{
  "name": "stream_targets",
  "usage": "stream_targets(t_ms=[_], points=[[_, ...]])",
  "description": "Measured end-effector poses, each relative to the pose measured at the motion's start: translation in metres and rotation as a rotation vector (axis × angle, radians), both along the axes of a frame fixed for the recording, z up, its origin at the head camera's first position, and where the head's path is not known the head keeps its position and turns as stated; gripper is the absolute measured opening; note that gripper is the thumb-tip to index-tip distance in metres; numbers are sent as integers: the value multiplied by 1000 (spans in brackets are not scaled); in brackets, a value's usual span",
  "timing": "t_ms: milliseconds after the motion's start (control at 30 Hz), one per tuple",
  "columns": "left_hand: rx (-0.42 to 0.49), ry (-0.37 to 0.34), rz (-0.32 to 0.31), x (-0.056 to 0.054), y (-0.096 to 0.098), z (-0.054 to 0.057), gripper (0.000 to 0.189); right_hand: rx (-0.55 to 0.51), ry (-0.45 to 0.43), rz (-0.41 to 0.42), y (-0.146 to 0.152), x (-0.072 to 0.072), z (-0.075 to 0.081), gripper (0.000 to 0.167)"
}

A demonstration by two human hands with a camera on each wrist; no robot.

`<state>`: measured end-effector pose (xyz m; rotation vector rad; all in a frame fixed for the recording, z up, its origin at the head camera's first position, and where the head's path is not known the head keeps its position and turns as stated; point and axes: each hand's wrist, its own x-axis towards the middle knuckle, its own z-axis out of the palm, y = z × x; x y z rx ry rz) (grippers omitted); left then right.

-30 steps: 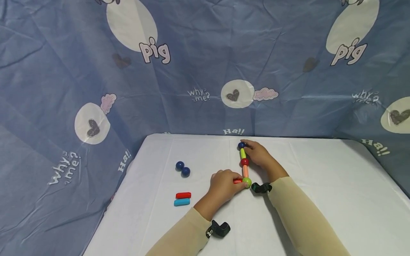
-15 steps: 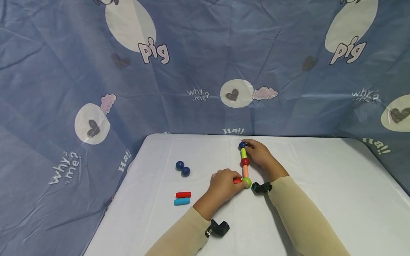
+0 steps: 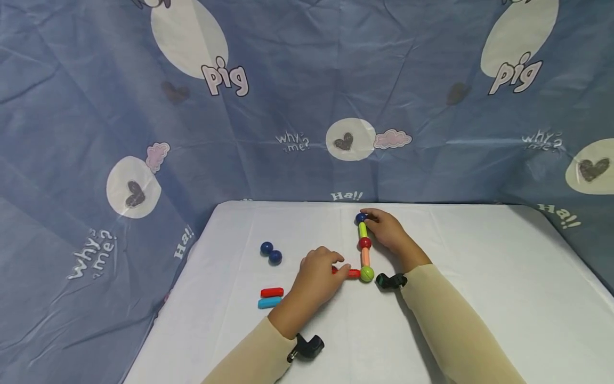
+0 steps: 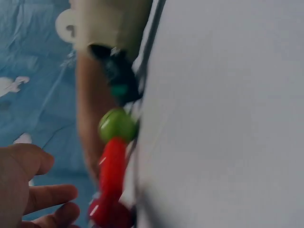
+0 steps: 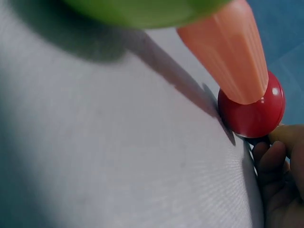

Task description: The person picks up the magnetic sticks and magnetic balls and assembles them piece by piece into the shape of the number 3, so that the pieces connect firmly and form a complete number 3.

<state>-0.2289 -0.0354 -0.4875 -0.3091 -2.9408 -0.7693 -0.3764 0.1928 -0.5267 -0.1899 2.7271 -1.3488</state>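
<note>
A chain of magnetic-looking balls and rods lies on the white table. From its far end come a blue ball (image 3: 361, 218), a yellow-green rod (image 3: 362, 230), a red ball (image 5: 252, 108), a peach rod (image 5: 230, 53) and a green ball (image 3: 366, 274). At the green ball it turns left into a red rod (image 4: 113, 164), which ends in another red ball (image 4: 112, 214). My right hand (image 3: 386, 231) pinches the blue ball with thumb and fingers. Beside the red rod, my left hand (image 3: 318, 276) has its fingers spread, apart from the rod; it partly covers the left red ball in the head view.
Two blue balls (image 3: 271, 253) lie left of my left hand. Nearer me, a loose red rod (image 3: 272, 292) and a light-blue rod (image 3: 269, 303) lie side by side. A blue printed curtain (image 3: 268, 170) hangs behind the white table (image 3: 479, 277).
My left hand has let go at the green ball and red rod and moved left, uncovering them. The right hand stays at the blue ball.
</note>
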Motion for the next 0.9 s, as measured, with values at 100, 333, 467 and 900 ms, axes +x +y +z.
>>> stream_targets(t_ms=[100,333,467,900], points=[[53,8,30,7,-24,10,24,15,5,-5,1,1,-1,42],[86,-24,21,19,-81,22,15,-13,-17,-14,1,4,0,41],[83,-81,51,25,-108,24,17,-30,-27,-11,-1,5,1,42],[156,-304,71,23,-164,6,18,-56,-41,-15,-1,6,-1,43]])
